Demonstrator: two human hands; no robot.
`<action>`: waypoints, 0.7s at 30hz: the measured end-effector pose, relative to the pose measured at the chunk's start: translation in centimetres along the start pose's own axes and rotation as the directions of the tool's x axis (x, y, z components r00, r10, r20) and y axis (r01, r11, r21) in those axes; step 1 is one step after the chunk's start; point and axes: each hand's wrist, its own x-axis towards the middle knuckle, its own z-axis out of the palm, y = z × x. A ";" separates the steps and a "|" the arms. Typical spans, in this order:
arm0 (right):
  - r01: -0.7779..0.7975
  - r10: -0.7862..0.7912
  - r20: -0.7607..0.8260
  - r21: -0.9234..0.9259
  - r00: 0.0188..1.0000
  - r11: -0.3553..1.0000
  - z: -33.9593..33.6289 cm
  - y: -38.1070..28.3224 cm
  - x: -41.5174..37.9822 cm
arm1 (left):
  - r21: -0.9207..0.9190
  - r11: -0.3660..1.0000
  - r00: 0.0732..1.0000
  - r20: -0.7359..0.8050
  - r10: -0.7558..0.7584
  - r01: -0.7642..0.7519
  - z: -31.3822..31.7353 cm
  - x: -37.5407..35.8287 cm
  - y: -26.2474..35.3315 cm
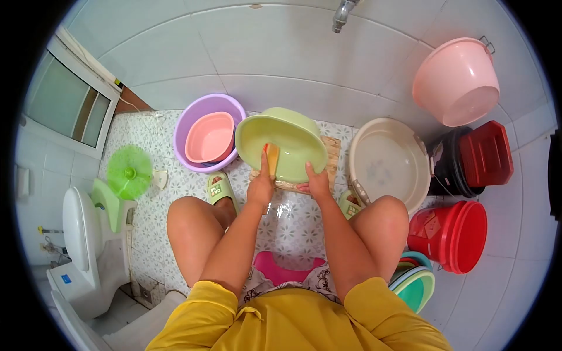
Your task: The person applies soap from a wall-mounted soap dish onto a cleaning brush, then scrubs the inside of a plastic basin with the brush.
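Observation:
A light green plastic basin (293, 123) is tilted toward me above a wooden board (332, 164) on the floor. My right hand (316, 184) grips its near rim at the right, thumb inside and fingers underneath. My left hand (261, 186) is closed around an orange-and-yellow scrub brush (273, 159), which lies against the inside of the basin. Part of the brush is hidden by the fingers. The basin's underside and its contact with the board are out of sight. Wet, shiny floor tiles (284, 212) show just below the basin.
To the left, a purple basin (182, 137) holds a pink one (211, 131). On the right are a large beige basin (383, 158), a black bucket (448, 175) and a red bucket (433, 234). A pink tub (453, 82) hangs on the wall, a faucet (342, 17) above. A toilet (88, 257) stands left.

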 end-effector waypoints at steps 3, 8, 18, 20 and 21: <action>-0.005 0.006 -0.018 0.023 1.000 1.000 -0.1 0.0 0.0 | -0.046 0.974 0.954 0.196 0.227 -0.222 1.8 -0.7 -0.1; -0.014 0.015 -0.086 0.008 0.996 1.000 0.2 -0.4 -0.6 | -0.093 0.959 0.927 0.246 0.283 -0.268 2.2 -3.0 1.8; 0.051 -0.052 -0.054 -0.016 0.997 0.999 0.0 -0.3 -0.3 | 0.248 0.968 0.998 -0.026 0.055 -0.047 -0.7 -1.4 0.3; 0.076 -0.078 -0.067 -0.043 0.995 0.996 -0.1 -0.3 -0.2 | 0.011 0.998 0.998 0.003 0.055 -0.055 -0.3 -1.1 -0.3; 0.099 -0.104 -0.082 -0.067 0.991 0.993 -0.1 -0.2 -0.1 | 0.012 0.998 0.998 0.003 0.056 -0.056 0.1 -1.1 -0.5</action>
